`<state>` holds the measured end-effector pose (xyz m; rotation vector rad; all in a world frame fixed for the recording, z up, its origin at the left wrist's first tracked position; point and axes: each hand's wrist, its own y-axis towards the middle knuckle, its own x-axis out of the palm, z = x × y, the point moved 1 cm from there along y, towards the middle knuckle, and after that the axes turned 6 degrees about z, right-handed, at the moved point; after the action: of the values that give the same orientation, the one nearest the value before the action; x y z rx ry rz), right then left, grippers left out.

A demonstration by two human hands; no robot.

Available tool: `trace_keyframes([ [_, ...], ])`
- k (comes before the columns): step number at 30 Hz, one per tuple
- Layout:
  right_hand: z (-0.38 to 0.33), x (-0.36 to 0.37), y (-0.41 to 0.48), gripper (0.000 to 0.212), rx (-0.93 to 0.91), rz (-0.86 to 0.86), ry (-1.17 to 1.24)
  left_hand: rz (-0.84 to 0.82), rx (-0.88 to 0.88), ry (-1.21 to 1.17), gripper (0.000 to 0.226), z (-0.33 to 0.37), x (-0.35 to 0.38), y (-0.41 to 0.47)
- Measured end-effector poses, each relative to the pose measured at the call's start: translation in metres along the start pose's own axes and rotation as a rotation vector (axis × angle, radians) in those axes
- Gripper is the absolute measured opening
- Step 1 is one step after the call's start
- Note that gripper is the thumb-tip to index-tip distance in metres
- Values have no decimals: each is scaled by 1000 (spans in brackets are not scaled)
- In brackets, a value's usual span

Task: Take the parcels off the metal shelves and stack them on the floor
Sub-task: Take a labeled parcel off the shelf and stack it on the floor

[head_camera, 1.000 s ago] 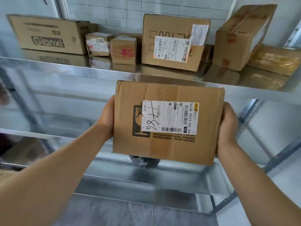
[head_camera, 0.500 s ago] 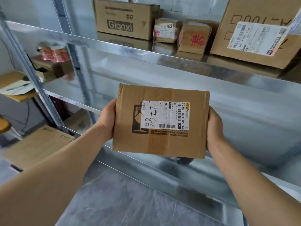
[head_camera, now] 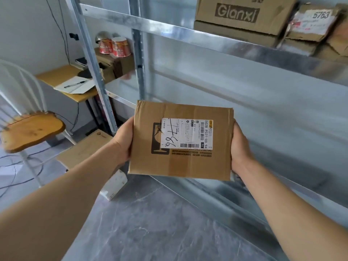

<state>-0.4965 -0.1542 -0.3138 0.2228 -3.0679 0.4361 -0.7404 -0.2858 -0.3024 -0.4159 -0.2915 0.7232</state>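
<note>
Parcel (head_camera: pixel 181 140) swung left, seemingly clear of the metal shelves' (head_camera: pixel 188 32) edges.

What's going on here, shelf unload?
A person holds a labelled parcel between both hands, left hand on its left edge, right hand on its right, in front of the metal shelves and above the grey floor, not yet set down. The Gianxi box and the 5763 parcel sit on the upper shelf. A flat box lies on the floor by the shelf post.

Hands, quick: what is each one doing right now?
Left hand: holds the parcel by its left side.
Right hand: holds the parcel by its right side.
</note>
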Motion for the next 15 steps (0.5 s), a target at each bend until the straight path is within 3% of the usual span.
trace_keyframes([
  [6, 31, 111, 24, 50, 55, -75, 0, 172, -36, 33, 57, 10, -95, 53],
  [12, 67, 212, 70, 35, 129, -198, -31, 281, -86, 38, 60, 22, -167, 109],
  [15, 80, 261, 87, 39, 192, -212, -67, 323, -139, 46, 71, 30, -197, 141],
])
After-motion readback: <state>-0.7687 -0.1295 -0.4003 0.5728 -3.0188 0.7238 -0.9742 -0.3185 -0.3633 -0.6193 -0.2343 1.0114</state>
